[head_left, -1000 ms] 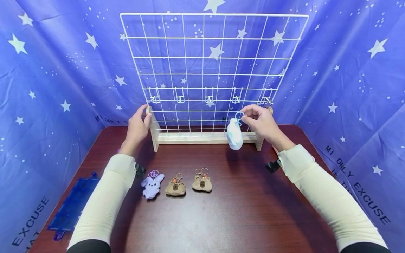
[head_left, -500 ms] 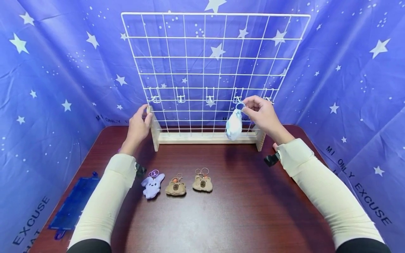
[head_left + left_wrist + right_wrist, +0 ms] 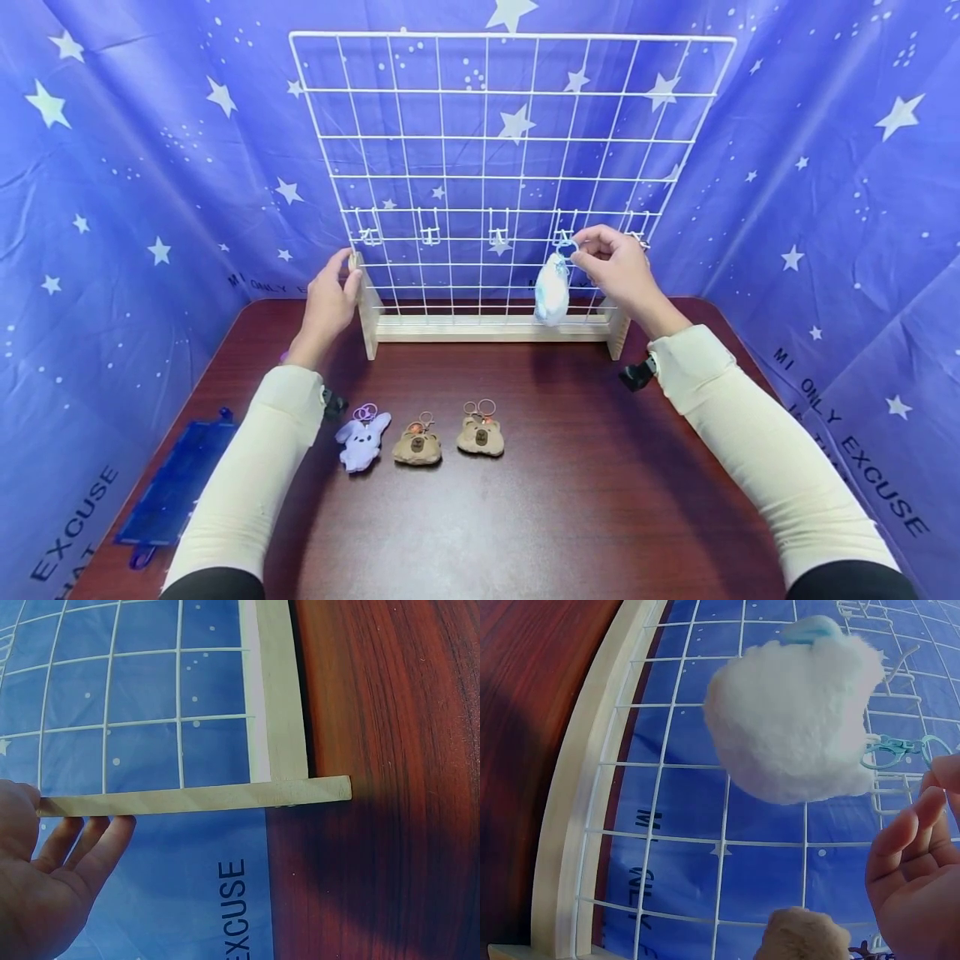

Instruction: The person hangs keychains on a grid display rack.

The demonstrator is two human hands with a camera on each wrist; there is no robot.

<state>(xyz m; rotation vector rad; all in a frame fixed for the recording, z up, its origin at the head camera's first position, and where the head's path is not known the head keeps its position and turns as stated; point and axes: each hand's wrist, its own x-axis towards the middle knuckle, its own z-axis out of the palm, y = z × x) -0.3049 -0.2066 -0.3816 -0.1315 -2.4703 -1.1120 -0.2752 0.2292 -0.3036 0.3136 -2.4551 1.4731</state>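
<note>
Between thumb and fingers, my right hand [image 3: 618,265] pinches the light blue ring of a fluffy white plush keychain [image 3: 552,292]. The plush hangs in front of the white wire grid [image 3: 487,36]. Its ring [image 3: 935,744] is level with the second wire hook from the right [image 3: 563,237] and overlaps it in the head view. My left hand [image 3: 330,293] grips the left wooden upright [image 3: 195,801] of the grid's stand near its top, thumb on one side and fingers on the other.
A lavender bunny keychain [image 3: 362,442] and two brown bear-like keychains, one left [image 3: 417,446] and one right [image 3: 481,436], lie on the dark wooden table [image 3: 570,492]. A blue tray-like item [image 3: 176,483] is at the left edge. Another brown plush [image 3: 802,935] shows low in the right wrist view.
My right hand has lifted the white plush keychain and shifted it slightly left, closer to the hook. The left hand keeps its place on the upright.
</note>
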